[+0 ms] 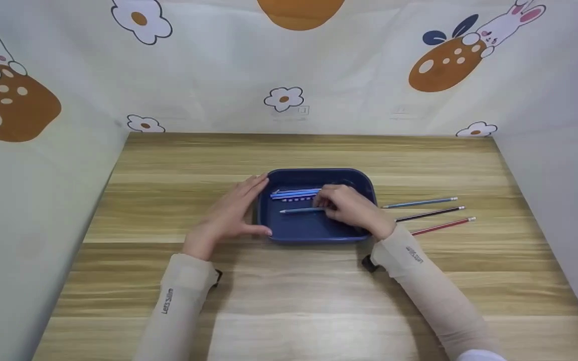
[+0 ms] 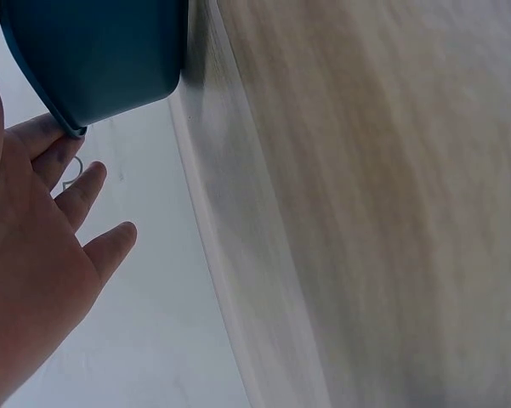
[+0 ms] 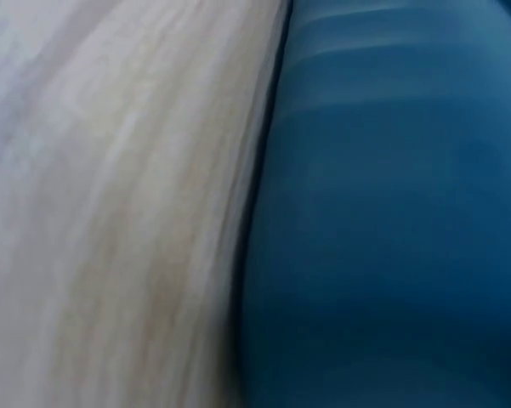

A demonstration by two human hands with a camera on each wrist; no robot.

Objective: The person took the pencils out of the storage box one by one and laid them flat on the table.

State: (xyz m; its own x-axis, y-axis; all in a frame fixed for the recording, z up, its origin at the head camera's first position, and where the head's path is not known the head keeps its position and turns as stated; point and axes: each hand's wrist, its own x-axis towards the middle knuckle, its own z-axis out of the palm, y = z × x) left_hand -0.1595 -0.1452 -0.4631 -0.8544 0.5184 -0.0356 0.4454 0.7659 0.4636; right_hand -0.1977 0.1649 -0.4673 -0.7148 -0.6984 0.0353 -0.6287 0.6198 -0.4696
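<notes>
A dark blue rectangular tray sits on the wooden table. My left hand touches its left side with spread, fairly straight fingers, the thumb by the near corner. The left wrist view has that hand at the rim of the tray. Inside the tray, my right hand pinches a bluish pencil near its right end; the tip points left. Blue pens or pencils lie just behind it. The right wrist view holds only the outer wall of the tray, with the hand out of sight.
Right of the tray lie a blue pencil, a black pencil and a red pencil, their left ends partly behind the right arm. Printed fabric walls bound the wooden table at the back and sides.
</notes>
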